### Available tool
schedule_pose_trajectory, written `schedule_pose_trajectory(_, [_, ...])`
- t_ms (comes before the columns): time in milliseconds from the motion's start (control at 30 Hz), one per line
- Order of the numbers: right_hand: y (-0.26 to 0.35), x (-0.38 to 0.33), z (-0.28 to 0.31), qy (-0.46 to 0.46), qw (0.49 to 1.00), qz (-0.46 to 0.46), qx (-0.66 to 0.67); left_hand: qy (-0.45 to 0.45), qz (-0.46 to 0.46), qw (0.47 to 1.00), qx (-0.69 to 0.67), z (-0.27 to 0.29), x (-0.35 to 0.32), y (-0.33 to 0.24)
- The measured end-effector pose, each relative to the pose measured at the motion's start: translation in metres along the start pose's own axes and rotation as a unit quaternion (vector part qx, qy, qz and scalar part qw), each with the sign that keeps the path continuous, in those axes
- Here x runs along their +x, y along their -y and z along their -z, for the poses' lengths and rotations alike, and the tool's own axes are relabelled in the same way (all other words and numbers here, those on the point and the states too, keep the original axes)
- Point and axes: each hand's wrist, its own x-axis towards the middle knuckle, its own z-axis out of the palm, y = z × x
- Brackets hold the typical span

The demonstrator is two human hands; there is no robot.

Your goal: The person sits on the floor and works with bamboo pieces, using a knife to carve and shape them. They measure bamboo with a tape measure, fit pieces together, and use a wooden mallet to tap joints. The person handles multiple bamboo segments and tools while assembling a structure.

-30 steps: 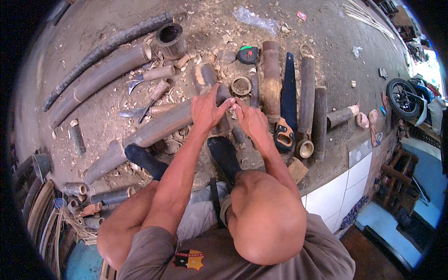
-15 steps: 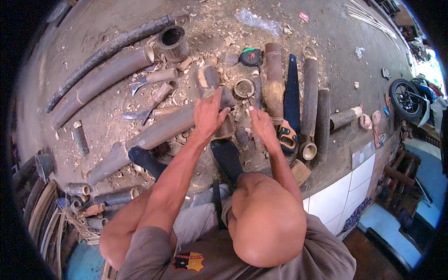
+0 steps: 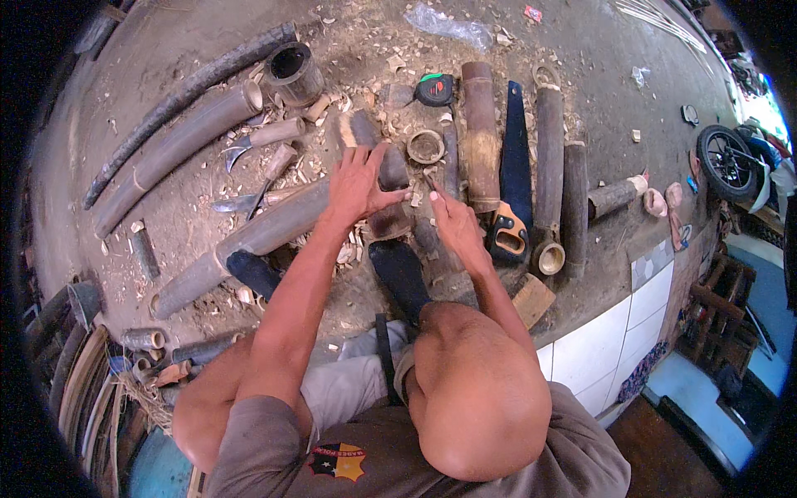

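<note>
Grey-brown bamboo tube [image 3: 278, 217] lies under the unclenched left hand [image 3: 357, 187], apparently for steadiness; right hand [image 3: 455, 222] grasps a slim dark tool [image 3: 430, 182].

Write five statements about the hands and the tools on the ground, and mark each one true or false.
1. The left hand is on the long bamboo tube. True.
2. The right hand is empty. False: the right hand grips a slim dark tool.
3. The tape measure lies farther from the person than the bamboo ring. True.
4. The saw lies with its handle toward the person. True.
5. The tape measure touches the saw. False: a thick bamboo piece lies between the tape measure and the saw.
</note>
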Motion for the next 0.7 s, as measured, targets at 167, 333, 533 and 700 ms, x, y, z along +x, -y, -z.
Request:
schedule_pose_trajectory(167, [0.022,0.012,-0.003,0.019,0.994,0.055,-0.092,0.010,0.007,0.999,-0.040,0.005,0.004,-0.003])
schedule_pose_trajectory(333, [0.042,0.010,0.003,0.040,0.987,0.041,-0.152,-0.011,0.017,0.999,-0.031,-0.002,0.004,-0.005])
schedule_pose_trajectory(533, [0.039,0.016,-0.009,0.013,0.986,0.034,-0.165,-0.036,0.056,0.997,-0.049,-0.008,0.006,-0.007])
schedule_pose_trajectory(700, [-0.014,0.081,-0.008,-0.015,0.991,-0.003,-0.135,-0.028,0.065,0.997,-0.012,-0.013,0.017,-0.016])
